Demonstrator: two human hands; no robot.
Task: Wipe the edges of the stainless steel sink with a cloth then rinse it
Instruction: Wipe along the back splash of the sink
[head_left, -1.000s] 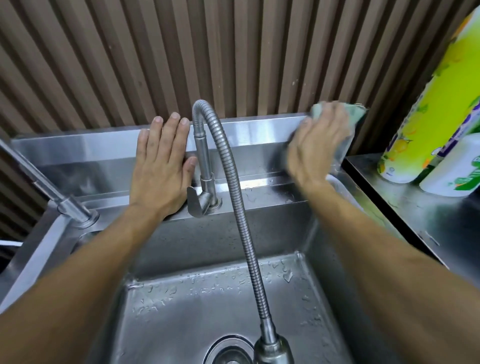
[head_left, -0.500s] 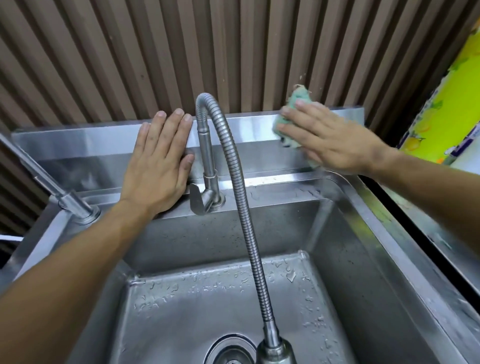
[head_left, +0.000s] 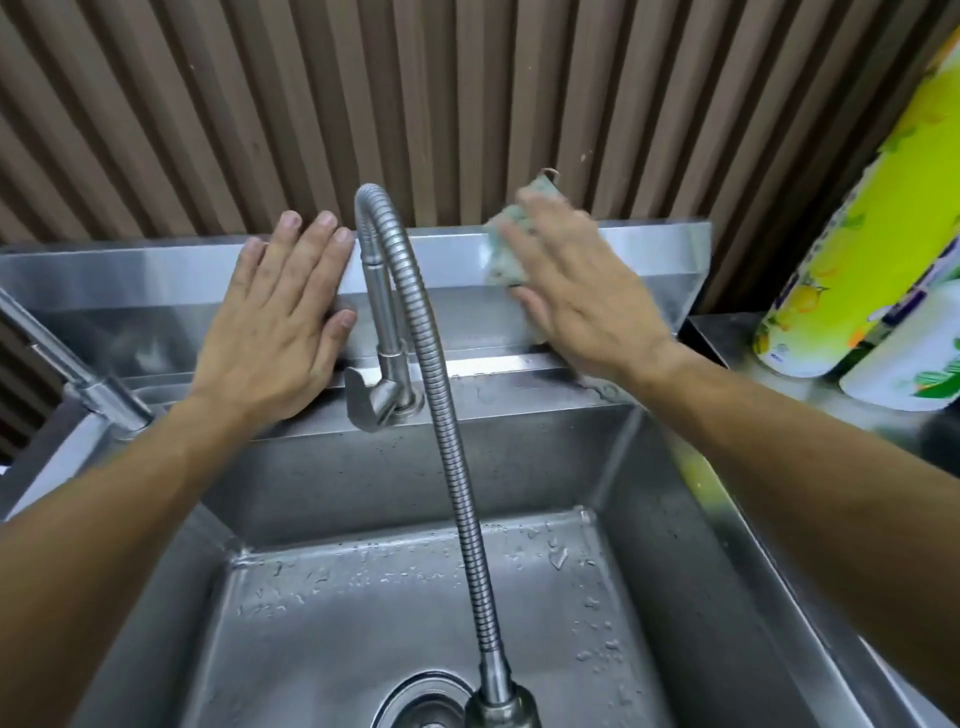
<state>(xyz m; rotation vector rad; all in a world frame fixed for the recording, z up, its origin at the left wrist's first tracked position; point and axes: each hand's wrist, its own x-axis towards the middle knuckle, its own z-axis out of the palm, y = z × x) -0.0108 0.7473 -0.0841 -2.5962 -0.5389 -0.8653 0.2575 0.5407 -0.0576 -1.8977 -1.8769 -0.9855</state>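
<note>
Head view looked down over the sink (head_left: 691, 525) w/ both arms reaching to its back edge. Right hand (head_left: 587, 291) pressed a pale green cloth (head_left: 506, 249) flat against the raised back wall (head_left: 649, 260), toward the sink's back-right corner; its grip was a flat-palm press, fingers spread over the cloth, not a fist. Cloth poked out above the top lip, so I'd judge the wipe was running along that upper edge. Left hand (head_left: 283, 322) lay open and empty, palm flat on the same back wall, left of the tap (head_left: 387, 332). Prob. there to brace the body while leaning in.

Main obstacle: the tap's flexible hose (head_left: 452, 441) arched up between the two hands and hung down into the basin, nozzle near the drain (head_left: 426, 701). Any sweep leftward along the back edge would meet the tap post, so the cloth would have to go round it. Droplets sat on the basin floor; no water was running.

Off the sink's right side, on the steel tabletop (head_left: 727, 332), stood a yellow-green bottle (head_left: 852, 239) and a white one (head_left: 914, 353), clear of the wiping path. A second tap (head_left: 88, 384) stood at the far left edge. Rinse not yet begun, by my reading.
</note>
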